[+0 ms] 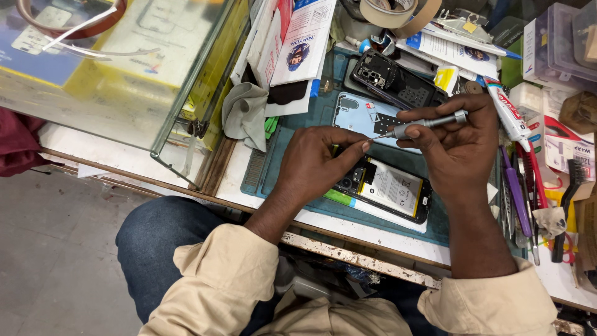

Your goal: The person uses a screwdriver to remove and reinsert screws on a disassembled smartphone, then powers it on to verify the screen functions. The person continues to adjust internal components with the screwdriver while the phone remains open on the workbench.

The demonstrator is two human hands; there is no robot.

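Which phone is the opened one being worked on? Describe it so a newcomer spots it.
Start at the teal work mat on the bench. Near its front edge, under the left hand, lies the opened phone, back cover off. Unlike the dark bare frame farther back, it shows a white battery with a yellow edge.

A grey cloth [244, 115], a tape roll [390, 12], a glue tube [507, 112] and a black brush [569, 205] lie about the bench.
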